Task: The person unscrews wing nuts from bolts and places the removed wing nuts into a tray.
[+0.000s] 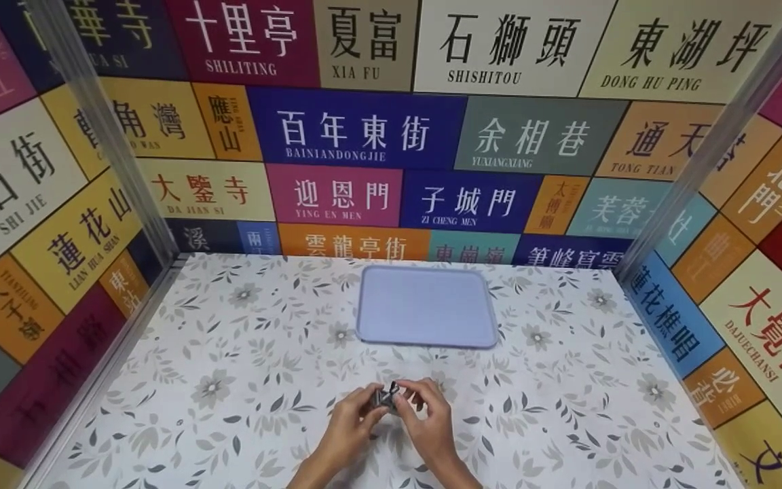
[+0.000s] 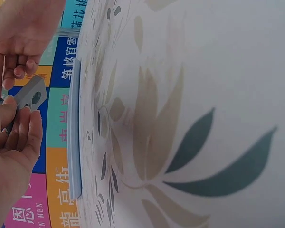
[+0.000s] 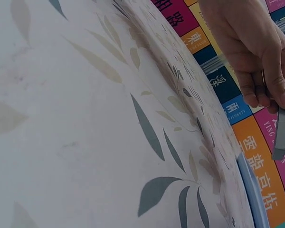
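My left hand [image 1: 350, 418] pinches a small grey metal block [image 2: 32, 95] between thumb and fingers. A round hole shows in the block's face in the left wrist view, and its narrow side faces the right wrist view. Close beside it, my right hand [image 1: 430, 414] has its thumb and forefinger curled at a small dark piece [image 1: 393, 388] against the block. Fingers partly hide this dark piece, and its kind cannot be made out. Both hands are held together above the near part of the table.
A pale lilac tray [image 1: 427, 305] lies on the table [image 1: 262, 367] beyond the hands. The tabletop has a leaf and flower print. Panels with coloured place-name signs [image 1: 357, 129] stand at the back and both sides, with clear strips [image 1: 676, 136] at the corners.
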A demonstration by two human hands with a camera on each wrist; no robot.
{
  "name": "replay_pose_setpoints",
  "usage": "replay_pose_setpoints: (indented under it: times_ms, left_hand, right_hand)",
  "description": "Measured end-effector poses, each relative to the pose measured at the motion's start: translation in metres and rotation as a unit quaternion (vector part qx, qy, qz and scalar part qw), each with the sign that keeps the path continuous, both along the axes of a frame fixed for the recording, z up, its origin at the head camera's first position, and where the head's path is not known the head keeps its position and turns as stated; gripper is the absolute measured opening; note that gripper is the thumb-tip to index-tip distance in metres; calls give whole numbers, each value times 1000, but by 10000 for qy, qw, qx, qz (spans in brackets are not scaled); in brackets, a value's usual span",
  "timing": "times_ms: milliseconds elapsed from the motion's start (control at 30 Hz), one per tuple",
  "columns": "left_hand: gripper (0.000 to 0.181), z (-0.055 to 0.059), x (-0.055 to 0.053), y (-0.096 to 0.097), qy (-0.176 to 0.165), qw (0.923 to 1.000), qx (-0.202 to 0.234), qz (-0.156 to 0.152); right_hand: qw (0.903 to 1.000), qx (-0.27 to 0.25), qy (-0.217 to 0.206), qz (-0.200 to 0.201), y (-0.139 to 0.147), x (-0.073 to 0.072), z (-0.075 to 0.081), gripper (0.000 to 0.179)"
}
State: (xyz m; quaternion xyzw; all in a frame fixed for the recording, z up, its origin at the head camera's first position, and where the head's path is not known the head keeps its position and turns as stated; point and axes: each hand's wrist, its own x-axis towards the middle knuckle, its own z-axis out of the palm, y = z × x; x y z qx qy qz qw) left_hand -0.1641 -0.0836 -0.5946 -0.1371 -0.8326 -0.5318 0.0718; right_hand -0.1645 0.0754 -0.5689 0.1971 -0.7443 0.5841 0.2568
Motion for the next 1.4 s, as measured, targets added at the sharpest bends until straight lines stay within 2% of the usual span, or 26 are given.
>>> replay_pose_setpoints:
  times_ms: [100, 367, 700, 800, 1033, 1300, 1400]
  left_hand:
    - [37, 0, 0, 0, -19, 10000, -6, 10]
    - [35, 0, -1, 1, 132, 9999, -37, 19]
    - [38, 1, -1, 0, -21, 10000, 83, -23]
    - [37, 3, -2, 1, 37, 10000, 68, -28]
    - [36, 4, -4, 3, 10, 10000, -19, 36]
    - [36, 2, -3, 5, 358, 9994, 27, 26]
    - [35, 2, -2, 4, 435, 9990, 23, 13]
  right_hand:
    - [10000, -5, 22, -27, 0, 0, 0, 21]
    - [9991, 32, 407, -116, 0, -3, 0, 24]
    - [9993, -114, 256, -263, 0, -4, -2, 22]
    - [9992, -51, 231, -309, 1, -4, -3, 21]
    - [9984, -156, -110, -524, -1, -5, -3, 18]
    - [9963, -261, -388, -715, -2, -5, -5, 16]
    - [9966, -265, -334, -707, -2, -5, -6, 16]
